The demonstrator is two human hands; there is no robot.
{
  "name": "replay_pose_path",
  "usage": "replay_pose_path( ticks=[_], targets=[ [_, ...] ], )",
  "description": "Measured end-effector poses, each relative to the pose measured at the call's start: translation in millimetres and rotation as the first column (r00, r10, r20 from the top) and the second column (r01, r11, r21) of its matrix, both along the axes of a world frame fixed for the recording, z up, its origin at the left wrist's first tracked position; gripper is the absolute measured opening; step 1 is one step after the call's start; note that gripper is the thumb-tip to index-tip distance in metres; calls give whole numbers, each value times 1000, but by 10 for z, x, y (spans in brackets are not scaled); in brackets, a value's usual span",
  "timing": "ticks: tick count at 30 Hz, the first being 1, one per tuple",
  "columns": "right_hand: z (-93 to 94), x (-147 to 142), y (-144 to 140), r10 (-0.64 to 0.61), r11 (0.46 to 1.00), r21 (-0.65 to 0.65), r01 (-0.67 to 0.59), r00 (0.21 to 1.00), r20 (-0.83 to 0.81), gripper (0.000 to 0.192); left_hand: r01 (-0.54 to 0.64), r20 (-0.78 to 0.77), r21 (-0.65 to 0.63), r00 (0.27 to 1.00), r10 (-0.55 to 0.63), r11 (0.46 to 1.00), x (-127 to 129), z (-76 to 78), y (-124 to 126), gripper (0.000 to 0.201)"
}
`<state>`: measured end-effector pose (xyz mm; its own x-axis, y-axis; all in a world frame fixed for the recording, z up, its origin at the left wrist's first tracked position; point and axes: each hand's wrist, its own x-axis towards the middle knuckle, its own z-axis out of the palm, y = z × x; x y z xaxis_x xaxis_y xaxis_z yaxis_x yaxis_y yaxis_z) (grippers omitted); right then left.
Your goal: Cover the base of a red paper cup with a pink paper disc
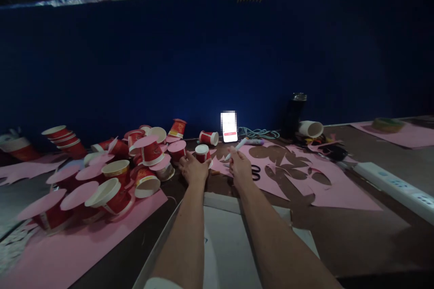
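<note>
**Cup and pen in hand over pink paper**

Head view: dim table against a dark blue wall. Left hand flat-ish on the tabletop, fingers curled round the base of a small red paper cup standing upright, white rim up, just left of the cut pink paper sheet. Right hand beside it, near but apart, fingers pressed together and pinching a white pen, tip tilted up and away toward the lit phone propped against the wall. Black scissors on the pink sheet, just right of the right hand, partly hidden by it. Round holes cut through the sheet further right. To the left, a heap of red cups, many capped with pink paper discs, lying on another pink sheet. Behind the phone's right side, a dark bottle with a white cup on its side next to it. White power strip along the right edge. White box under both forearms.
</note>
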<state>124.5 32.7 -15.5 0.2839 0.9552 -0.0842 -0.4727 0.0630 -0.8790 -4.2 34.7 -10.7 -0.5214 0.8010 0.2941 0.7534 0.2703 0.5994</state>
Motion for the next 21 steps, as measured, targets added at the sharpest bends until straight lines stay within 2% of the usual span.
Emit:
replay_pose_path(
  ticks=[4,6,8,11,13,15,18,21],
  targets=[
    [18,-23,-3,21,1000,15,-21,1000,-11,37,55,12,-20,998,-54,998,24,-9,45,56],
    [26,-15,3,0,1000,27,0,1000,-10,37,56,74,46,995,-60,997,36,21,23,56],
    [35,-5,6,-45,998,33,45,999,12,37,74,210,172,971,-110,982,47,63,-17,62],
    [47,5,2,-69,997,-12,70,996,52,34,129,451,354,844,-290,926,68,120,-85,60],
    [54,9,-5,-26,997,-69,30,998,56,31,158,553,416,739,-386,896,87,147,-122,52],
    [59,14,-14,39,993,-113,-36,999,28,30,189,600,446,663,-449,875,107,164,-148,46],
    [62,25,-27,89,988,-123,-94,995,-44,28,235,612,482,599,-516,844,131,178,-177,43],
    [61,33,-34,104,986,-118,-116,989,-104,32,291,594,496,573,-564,818,150,172,-197,45]
  ],
)
